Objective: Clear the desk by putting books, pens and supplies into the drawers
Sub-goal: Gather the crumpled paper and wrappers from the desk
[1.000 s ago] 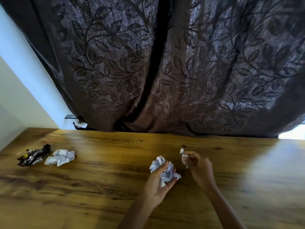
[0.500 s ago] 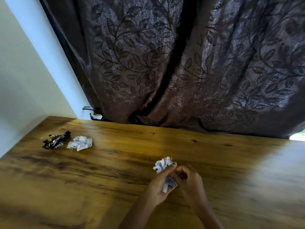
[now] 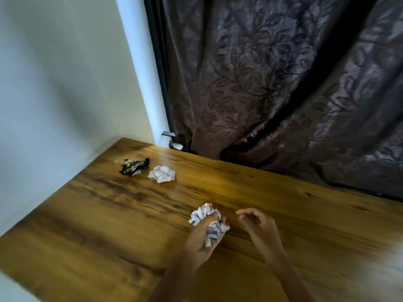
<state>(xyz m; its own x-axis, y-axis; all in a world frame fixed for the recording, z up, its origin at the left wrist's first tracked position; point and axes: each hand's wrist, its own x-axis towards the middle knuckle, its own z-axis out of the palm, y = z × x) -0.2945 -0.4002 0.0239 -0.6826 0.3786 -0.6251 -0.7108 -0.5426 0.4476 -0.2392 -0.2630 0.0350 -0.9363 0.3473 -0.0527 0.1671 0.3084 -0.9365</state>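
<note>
My left hand point(image 3: 199, 238) grips a bunch of crumpled white paper point(image 3: 205, 215) just above the wooden desk point(image 3: 109, 225). The paper sticks out above and to the right of my fingers. My right hand point(image 3: 258, 227) hovers just to the right of it, fingers loosely curled and apart, holding nothing. A second crumpled white paper ball point(image 3: 161, 173) lies on the desk near the far left corner. Beside it on the left lies a crumpled black wrapper point(image 3: 135, 166).
A white wall point(image 3: 65, 83) runs along the desk's left edge. A dark leaf-patterned curtain point(image 3: 272, 83) hangs behind the desk's far edge. No drawers are in view.
The view has swung to the left, showing more wall. My right hand has come away from the paper in my left hand and no longer holds the small scrap.
</note>
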